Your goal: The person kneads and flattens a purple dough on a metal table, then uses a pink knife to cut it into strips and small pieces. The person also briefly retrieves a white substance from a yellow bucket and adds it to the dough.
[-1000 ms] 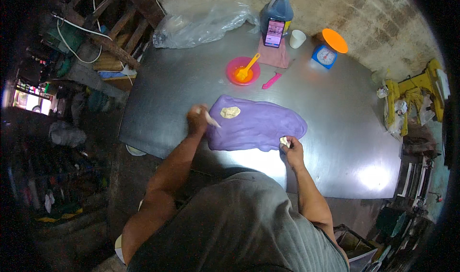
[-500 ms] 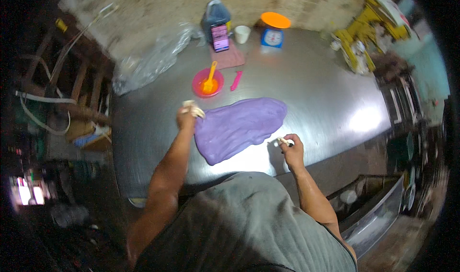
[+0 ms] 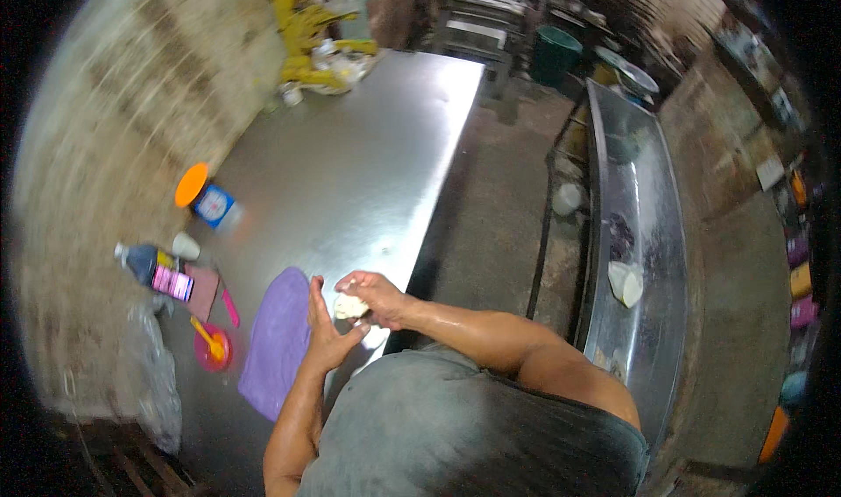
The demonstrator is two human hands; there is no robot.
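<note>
My left hand (image 3: 326, 339) is open, its fingers stretched out and its palm turned toward the right hand. A lump of cream-coloured dough (image 3: 350, 307) sits between the two hands. Bent fingers of my right hand (image 3: 378, 297) are closed on that lump. Just left of my hands, a long purple slab of dough (image 3: 273, 348) lies flat on the metal table (image 3: 342, 164). Beyond it stands a pink bowl (image 3: 226, 357) with orange stuff inside and a yellow-orange spatula (image 3: 207, 333) resting in it. A slim pink tool (image 3: 229, 308) lies close by.
Along the wall are a blue scale (image 3: 215, 206) with an orange pan, a white cup (image 3: 185, 246), a dark jug (image 3: 140, 263), a phone (image 3: 173, 281), a pink cloth (image 3: 203, 289) and clear plastic (image 3: 158, 374). A metal trough (image 3: 644, 199) holding a white scoop (image 3: 625, 283) stands right.
My view has swung to the right, bringing the trough into sight. My hands, apart earlier with a cream piece in each, have come together at the dough lump; the left hand has opened.
</note>
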